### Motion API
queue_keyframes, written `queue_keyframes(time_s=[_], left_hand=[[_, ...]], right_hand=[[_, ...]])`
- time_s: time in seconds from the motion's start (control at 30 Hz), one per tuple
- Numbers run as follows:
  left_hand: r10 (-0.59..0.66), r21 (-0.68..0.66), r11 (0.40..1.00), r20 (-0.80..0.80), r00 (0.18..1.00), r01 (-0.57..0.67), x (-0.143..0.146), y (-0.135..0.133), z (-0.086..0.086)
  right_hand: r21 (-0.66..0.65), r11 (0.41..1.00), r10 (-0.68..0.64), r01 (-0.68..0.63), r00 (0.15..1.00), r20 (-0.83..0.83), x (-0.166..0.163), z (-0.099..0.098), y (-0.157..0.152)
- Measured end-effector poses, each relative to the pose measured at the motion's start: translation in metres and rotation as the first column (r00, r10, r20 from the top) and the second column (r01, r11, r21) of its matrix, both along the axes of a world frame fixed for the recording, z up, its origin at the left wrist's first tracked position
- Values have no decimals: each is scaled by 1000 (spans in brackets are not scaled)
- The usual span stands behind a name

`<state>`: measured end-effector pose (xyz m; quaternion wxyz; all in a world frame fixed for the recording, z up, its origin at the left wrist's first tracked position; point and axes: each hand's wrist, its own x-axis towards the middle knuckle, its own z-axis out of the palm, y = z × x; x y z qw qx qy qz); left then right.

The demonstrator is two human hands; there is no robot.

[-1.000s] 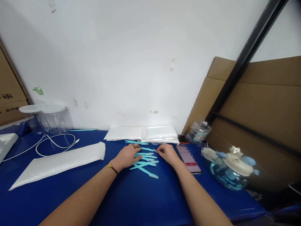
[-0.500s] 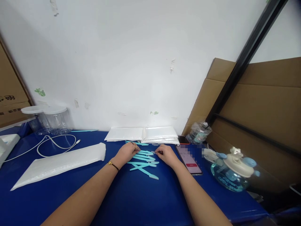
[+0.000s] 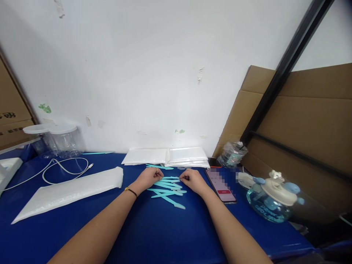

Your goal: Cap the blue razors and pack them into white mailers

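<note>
Several light-blue plastic sticks [image 3: 168, 190] lie in a loose pile on the blue table [image 3: 154, 234]. My left hand [image 3: 149, 177], with a ring and a wrist band, rests on the left ends of the upper sticks, fingers curled over them. My right hand [image 3: 192, 180] is at the right end of the pile, its fingertips pinched on the tip of one upper stick. Both forearms reach in from the bottom edge.
White flat packets [image 3: 167, 156] are stacked against the wall behind the pile. A long white foam pouch [image 3: 68, 190], a white cable [image 3: 64, 169] and clear jars [image 3: 55, 140] lie left. A phone [image 3: 221, 184], a crumpled bag [image 3: 232, 154], a blue water bottle [image 3: 271, 200] and cardboard [image 3: 308, 128] are right.
Both hands have drawn slightly back toward the wall over the pile. My left hand has curled more tightly, and the upper sticks have shifted a little closer together.
</note>
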<state>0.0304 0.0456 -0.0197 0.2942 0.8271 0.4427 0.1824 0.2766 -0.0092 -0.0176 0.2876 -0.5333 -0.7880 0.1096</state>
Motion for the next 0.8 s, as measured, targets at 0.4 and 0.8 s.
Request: queue_keyframes(time_s=[0.4, 0.8], left_hand=[[-67, 57, 996, -20, 998, 68, 6, -8, 1], [156, 490, 872, -258, 953, -10, -2, -6, -4]], right_hand=[[-114, 991, 47, -64, 988, -144, -3, -3, 3], [105, 991, -97, 81, 983, 153, 0, -6, 12]])
